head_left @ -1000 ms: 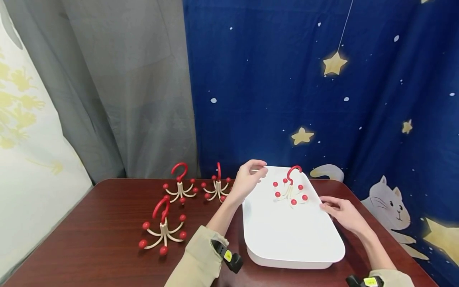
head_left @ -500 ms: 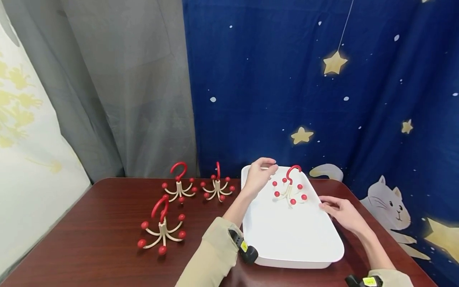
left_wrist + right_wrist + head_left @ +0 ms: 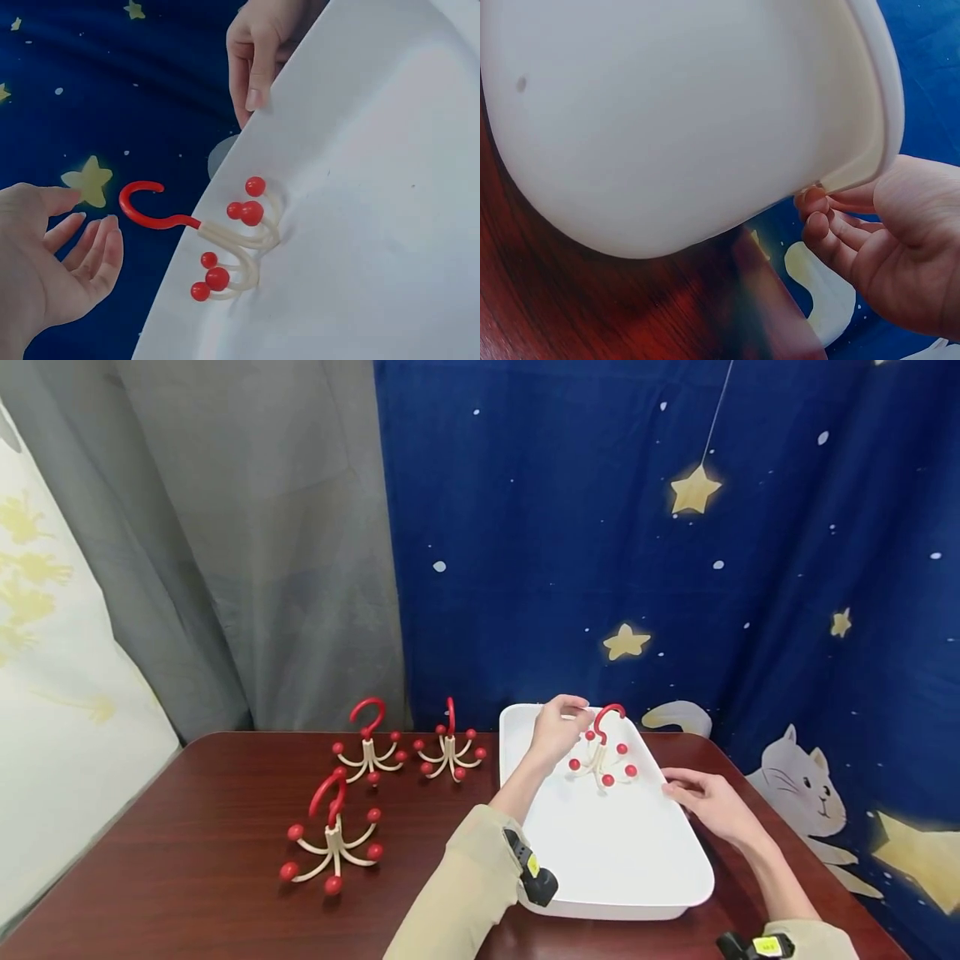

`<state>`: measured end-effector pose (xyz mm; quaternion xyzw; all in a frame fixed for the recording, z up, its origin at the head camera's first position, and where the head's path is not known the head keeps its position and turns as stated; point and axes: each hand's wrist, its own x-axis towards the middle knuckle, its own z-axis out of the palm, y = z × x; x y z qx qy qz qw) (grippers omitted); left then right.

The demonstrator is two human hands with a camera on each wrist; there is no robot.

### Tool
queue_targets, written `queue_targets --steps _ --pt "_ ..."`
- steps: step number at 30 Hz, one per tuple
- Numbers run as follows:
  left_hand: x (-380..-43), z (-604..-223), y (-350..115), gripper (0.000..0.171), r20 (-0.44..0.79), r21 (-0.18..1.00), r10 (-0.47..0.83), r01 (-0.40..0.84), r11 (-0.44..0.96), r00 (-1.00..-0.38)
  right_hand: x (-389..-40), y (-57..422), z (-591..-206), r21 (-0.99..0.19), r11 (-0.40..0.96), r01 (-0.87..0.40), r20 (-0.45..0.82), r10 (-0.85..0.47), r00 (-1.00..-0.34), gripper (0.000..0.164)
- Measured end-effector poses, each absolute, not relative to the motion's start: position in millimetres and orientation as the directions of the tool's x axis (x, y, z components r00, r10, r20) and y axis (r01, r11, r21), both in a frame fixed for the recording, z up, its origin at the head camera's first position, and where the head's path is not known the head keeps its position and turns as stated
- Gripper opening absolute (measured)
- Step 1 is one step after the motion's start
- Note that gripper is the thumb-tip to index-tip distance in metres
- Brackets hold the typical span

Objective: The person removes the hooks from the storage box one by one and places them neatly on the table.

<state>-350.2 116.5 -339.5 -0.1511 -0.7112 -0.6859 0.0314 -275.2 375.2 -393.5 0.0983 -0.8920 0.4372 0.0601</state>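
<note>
A white plastic tray (image 3: 607, 852) stands on the right of the table, with a red-and-cream octopus-shaped hanger (image 3: 598, 760) upright near its far end. The hanger has a red hook and curved arms tipped with red balls. My left hand (image 3: 557, 731) is over the tray's far left part, beside that hook. In the left wrist view the left hand (image 3: 64, 259) has loosely bent fingers, apart from the hook (image 3: 142, 214), with nothing in them. My right hand (image 3: 712, 802) holds the tray's right rim; the right wrist view shows the fingers (image 3: 832, 240) bent against it.
Three similar hangers stand left of the tray: one near (image 3: 333, 839), one farther back (image 3: 368, 756), and one close to the tray (image 3: 450, 752). The brown table (image 3: 195, 860) ends at grey and blue curtains (image 3: 525, 568) behind.
My left hand has moved right across the tray's far left rim, toward the hook of the hanger inside. The right hand stays at the right rim. The head view has shifted slightly.
</note>
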Motion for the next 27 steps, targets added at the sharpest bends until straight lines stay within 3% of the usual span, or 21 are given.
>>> queue_targets --steps 18,27 --pt "-356.0 -356.8 149.6 0.054 0.138 0.983 0.245 0.163 0.082 -0.960 -275.0 375.1 -394.3 -0.768 0.605 -0.212 0.183 -0.111 -0.977 0.045" --pt "-359.1 -363.3 152.5 0.039 0.144 0.988 0.199 0.153 0.031 -0.969 -275.8 375.1 -395.0 -0.770 0.608 -0.194 0.161 -0.108 -0.981 0.046"
